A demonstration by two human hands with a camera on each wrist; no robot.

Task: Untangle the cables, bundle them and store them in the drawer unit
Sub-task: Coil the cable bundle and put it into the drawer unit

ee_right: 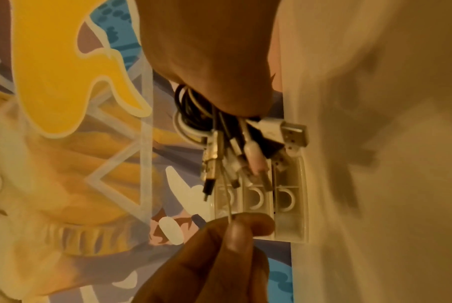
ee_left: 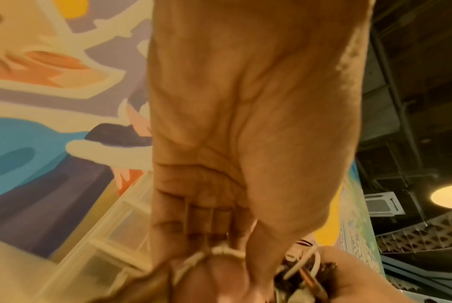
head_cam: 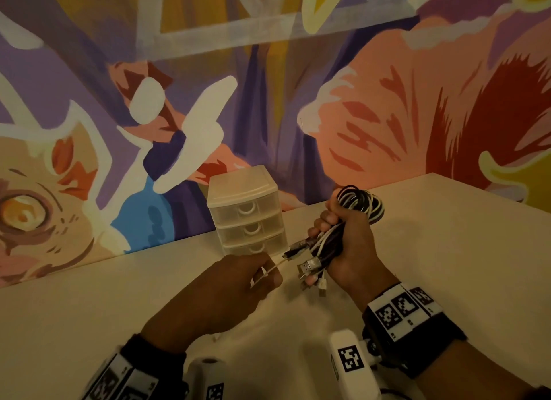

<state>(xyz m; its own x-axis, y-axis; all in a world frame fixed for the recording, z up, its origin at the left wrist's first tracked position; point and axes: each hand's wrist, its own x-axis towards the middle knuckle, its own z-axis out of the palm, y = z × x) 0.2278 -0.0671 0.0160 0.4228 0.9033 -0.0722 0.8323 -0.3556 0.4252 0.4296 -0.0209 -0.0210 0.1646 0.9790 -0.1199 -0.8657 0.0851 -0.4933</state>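
The right hand (head_cam: 347,247) is raised just above the pale bench (head_cam: 447,250), its fingers curled tight round a bundle of coiled black and white cables (head_cam: 359,204). The loops stand out of the top of the fist and the plug ends (head_cam: 310,265) fan out below it, toward the left. The left hand (head_cam: 238,286), back upward and low over the bench, pinches one thin white cable (head_cam: 275,267) between thumb and fingers; that cable runs taut from the pinch to the bundle, as the right wrist view (ee_right: 228,196) shows.

The left wrist view is blurred at the fingertips, so how the white cable passes through them is hard to make out. How many cables make up the bundle cannot be told. Both wrists carry black bands with square printed markers (head_cam: 401,308), cut off at the near edge of the head view.

The small translucent plastic three-drawer unit (head_cam: 247,211) stands just beyond the hands against the painted mural wall (head_cam: 372,116), all three drawers closed. Bare bench lies to the right of the right hand as far as the far edge, and to the near left.
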